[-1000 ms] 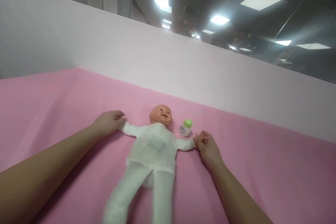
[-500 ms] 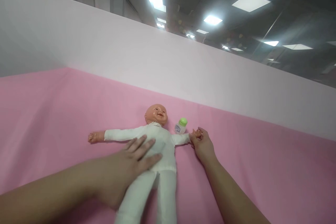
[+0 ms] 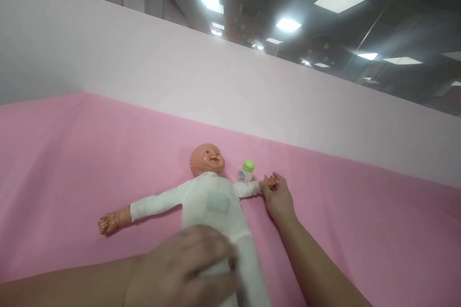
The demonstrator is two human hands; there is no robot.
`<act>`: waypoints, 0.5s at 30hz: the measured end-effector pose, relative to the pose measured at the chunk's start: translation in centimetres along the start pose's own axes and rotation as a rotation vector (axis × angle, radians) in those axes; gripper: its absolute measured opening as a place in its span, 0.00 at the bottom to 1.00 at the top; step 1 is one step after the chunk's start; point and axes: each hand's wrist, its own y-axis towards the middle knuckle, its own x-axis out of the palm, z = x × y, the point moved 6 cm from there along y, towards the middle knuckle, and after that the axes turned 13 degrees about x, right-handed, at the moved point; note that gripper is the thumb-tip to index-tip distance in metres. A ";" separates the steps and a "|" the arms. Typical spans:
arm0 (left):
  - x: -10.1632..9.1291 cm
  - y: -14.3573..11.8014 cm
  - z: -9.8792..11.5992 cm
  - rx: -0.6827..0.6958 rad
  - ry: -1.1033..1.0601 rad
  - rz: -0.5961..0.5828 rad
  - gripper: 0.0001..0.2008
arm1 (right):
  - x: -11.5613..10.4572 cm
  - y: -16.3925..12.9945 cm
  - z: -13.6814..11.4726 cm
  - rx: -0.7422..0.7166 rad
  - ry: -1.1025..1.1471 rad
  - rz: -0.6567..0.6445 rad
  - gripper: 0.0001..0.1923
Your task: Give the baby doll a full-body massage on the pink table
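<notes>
A baby doll (image 3: 216, 201) with a hard plastic head and a white cloth body lies on its back, arms spread. My right hand (image 3: 279, 199) is closed around the doll's small hand (image 3: 270, 183) on the right side. Over the doll's hips and upper legs is my left hand (image 3: 187, 264), its fingers smeared by motion; whether it touches the cloth I cannot tell. It hides part of the legs. Beside the doll's head stands a small clear bottle (image 3: 246, 172) with a green cap and a printed label, just above the doll's arm.
Pink sheeting (image 3: 360, 211) covers the surface under the doll, with soft creases at the left. A white wall or side panel (image 3: 216, 86) rises along the far edge. Beyond it are a door and lit ceiling panels.
My left hand has moved from the doll's chest down toward its legs, uncovering a greyish patch. The doll's body has turned slightly, its left-side arm now lower. My right hand keeps its hold.
</notes>
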 end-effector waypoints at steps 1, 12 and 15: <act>-0.5 -0.7 -0.7 -0.033 0.062 0.048 0.31 | -0.1 -0.4 -0.3 -0.009 0.037 0.001 0.42; -1.0 -3.2 -9.0 -0.420 -0.003 -0.025 0.23 | 3.7 -9.6 -5.8 -0.663 -0.070 -0.247 0.17; -1.2 -2.8 -8.9 -0.413 -0.092 -0.021 0.20 | 4.3 -10.6 -6.1 -0.841 -0.172 -0.243 0.19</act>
